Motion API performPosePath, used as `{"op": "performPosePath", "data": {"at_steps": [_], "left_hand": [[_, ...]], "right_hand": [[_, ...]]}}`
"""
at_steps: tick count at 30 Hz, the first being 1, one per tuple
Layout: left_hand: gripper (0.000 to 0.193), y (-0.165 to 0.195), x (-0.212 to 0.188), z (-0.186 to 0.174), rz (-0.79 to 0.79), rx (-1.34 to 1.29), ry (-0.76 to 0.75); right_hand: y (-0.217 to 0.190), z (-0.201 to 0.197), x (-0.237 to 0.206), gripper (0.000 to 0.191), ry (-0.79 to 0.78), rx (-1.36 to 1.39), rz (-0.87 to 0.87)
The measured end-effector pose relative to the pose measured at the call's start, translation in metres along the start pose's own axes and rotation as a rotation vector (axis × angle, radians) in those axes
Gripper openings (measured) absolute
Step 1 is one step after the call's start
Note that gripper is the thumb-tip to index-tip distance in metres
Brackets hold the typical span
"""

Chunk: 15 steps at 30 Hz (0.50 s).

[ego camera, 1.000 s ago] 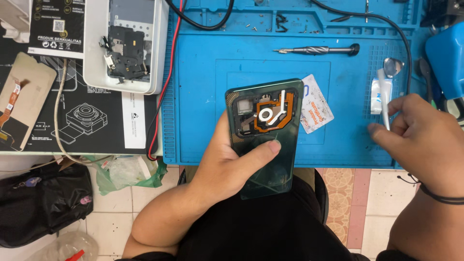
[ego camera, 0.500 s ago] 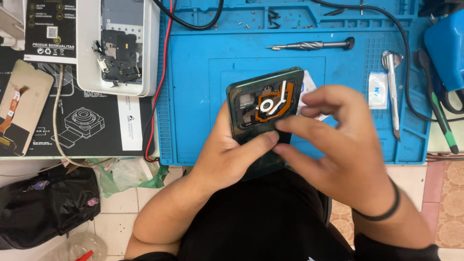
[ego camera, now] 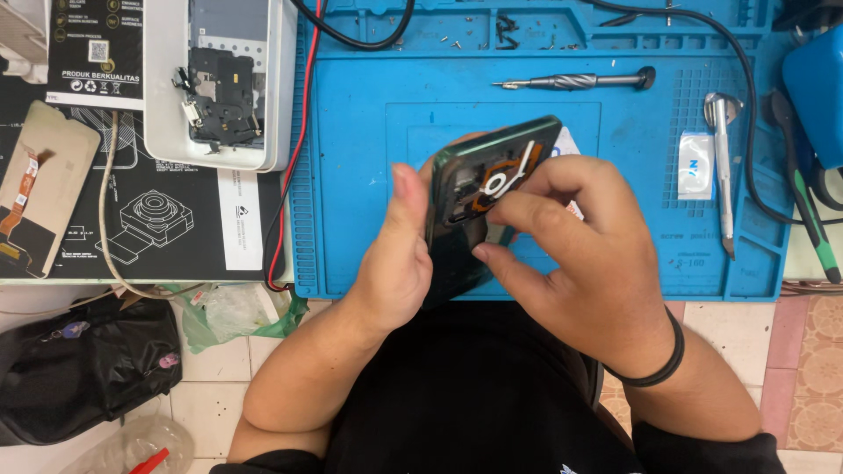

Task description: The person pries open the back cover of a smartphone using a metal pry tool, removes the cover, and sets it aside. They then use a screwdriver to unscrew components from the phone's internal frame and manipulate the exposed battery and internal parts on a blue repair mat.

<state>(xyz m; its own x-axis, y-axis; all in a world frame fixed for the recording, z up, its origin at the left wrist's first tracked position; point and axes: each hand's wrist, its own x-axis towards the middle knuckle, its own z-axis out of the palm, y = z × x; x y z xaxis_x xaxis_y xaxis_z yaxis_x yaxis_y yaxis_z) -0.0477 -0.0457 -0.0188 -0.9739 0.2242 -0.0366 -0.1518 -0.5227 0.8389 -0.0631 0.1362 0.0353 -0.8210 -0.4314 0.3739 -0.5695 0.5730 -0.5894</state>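
Far left on the worktop: a detached phone screen (ego camera: 31, 197) lying face down on a black printed mat (ego camera: 167, 219), with a beige cable (ego camera: 104, 219) trailing over the mat's edge. Below, on the tiled floor, a black bag (ego camera: 83, 377) and a crumpled clear plastic bag (ego camera: 233, 312). Next along, a white tray (ego camera: 171, 88) holding a dark phone circuit board (ego camera: 219, 96); red and black wires (ego camera: 294, 167) running down between tray and blue repair mat (ego camera: 369, 132).

At the middle, left hand (ego camera: 395, 263) wrapped around the lower left edge of an opened dark green phone (ego camera: 479, 197), thumb up along its side, grip closed firmly on the frame. Phone lifted off the blue mat and tilted, top end pointing up and to the right, inner parts with an orange flex cable (ego camera: 492, 189) facing the camera. Right hand (ego camera: 580, 263) laid over the phone's right side, thumb and forefinger pinched together at the exposed camera area, grip nearly shut; whether anything small sits between the fingertips cannot be told. Black band (ego camera: 654, 369) on the right wrist.

Further right on the blue mat: a silver screwdriver (ego camera: 571, 82) lying flat near the top, a small white packet (ego camera: 696, 165), metal tweezers (ego camera: 723, 167) just beside it, then a black cable (ego camera: 755, 175) and a green-handled tool (ego camera: 812, 228) at the far edge.
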Motion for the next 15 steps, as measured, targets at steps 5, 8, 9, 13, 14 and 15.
{"op": "performPosePath", "data": {"at_steps": [5, 8, 9, 13, 14, 15], "left_hand": [[0.080, 0.009, 0.001, -0.002, -0.052, -0.042, -0.158], [0.083, 0.012, 0.002, -0.001, -0.036, -0.011, -0.200], [0.083, 0.013, 0.002, -0.001, -0.027, 0.006, -0.208], [0.081, 0.015, -0.001, -0.003, 0.012, 0.059, -0.224], [0.081, 0.015, -0.002, -0.003, 0.026, 0.070, -0.224], [0.081, 0.015, -0.002, -0.003, 0.037, 0.081, -0.224]], "right_hand": [[-0.006, -0.001, 0.008, 0.037, -0.029, -0.005, -0.005], [-0.013, -0.002, 0.010, 0.036, -0.026, -0.023, 0.015], [-0.016, -0.002, 0.010, 0.036, -0.020, -0.040, 0.017], [-0.028, -0.002, 0.009, 0.036, 0.022, -0.142, 0.015], [-0.030, -0.002, 0.009, 0.036, 0.033, -0.152, 0.010], [-0.032, -0.001, 0.009, 0.037, 0.045, -0.162, 0.006]]}}
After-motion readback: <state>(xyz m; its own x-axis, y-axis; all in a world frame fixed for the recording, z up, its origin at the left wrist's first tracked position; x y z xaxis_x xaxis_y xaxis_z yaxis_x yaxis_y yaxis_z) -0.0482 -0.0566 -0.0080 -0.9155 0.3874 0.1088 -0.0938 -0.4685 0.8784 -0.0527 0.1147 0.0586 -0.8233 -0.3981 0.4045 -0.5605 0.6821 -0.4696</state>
